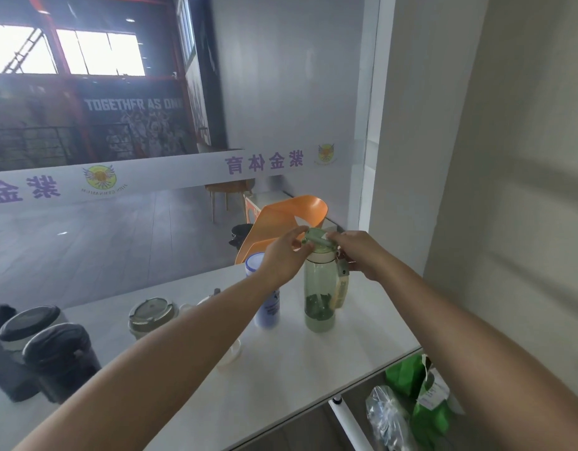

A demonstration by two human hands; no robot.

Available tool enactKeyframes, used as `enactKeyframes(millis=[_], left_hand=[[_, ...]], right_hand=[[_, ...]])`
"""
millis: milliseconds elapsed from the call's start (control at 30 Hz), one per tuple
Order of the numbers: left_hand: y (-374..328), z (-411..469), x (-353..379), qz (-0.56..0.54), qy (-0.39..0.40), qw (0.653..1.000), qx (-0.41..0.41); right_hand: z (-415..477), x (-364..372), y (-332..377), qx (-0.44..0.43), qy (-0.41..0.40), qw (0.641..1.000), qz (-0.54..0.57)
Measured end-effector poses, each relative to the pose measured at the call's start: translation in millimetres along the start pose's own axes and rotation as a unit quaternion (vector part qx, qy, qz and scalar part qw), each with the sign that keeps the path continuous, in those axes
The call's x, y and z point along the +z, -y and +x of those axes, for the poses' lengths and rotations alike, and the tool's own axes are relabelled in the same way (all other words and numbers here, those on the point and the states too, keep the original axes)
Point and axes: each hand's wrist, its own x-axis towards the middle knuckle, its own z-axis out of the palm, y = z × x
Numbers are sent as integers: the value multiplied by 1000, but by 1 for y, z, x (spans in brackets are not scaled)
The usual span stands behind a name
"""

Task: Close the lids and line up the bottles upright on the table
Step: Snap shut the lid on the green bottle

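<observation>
A clear green bottle (319, 297) stands upright on the white table (290, 385) near its far right end. Its pale green flip lid (316, 238) is tilted up at the top. My left hand (286, 258) pinches the lid from the left and my right hand (359, 253) holds it from the right, above a strap hanging at the bottle's side. A blue-white bottle (264, 297) stands just left, partly hidden by my left forearm. Further left stand a grey-lidded cup (152, 315) and three dark bottles (58, 359).
An orange chair back (287, 219) rises behind the table's far edge, in front of a glass wall. Green bags and a clear plastic bag (411, 408) lie on the floor beyond the table's right edge. A small white item (230, 354) peeks from under my left forearm.
</observation>
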Motion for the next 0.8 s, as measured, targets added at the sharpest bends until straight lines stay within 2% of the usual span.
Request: enactKeyframes(millis=[133,233,300,367,467,633,800], left_hand=[[-6,-6,-1,0,5,1000,6],[-11,-9,-4,7,15,1000,-6],[-17,-13,-10,15,14,1000,-10],[-23,-20,-21,12,5,1000,-12],[-33,-30,-49,8,-13,1000,-11],[-43,-60,-126,60,-82,995,13],[-26,-121,-223,153,-148,977,20]], right_hand=[[-5,1,0,3,-13,1000,-6],[-7,0,3,-7,-40,997,-59],[-8,1,5,-44,-72,989,-120],[-14,3,12,-106,-128,966,-198],[-24,13,32,-193,-191,933,-238],[-52,71,87,-269,-167,921,-228],[-89,169,147,-332,-46,921,-200]])
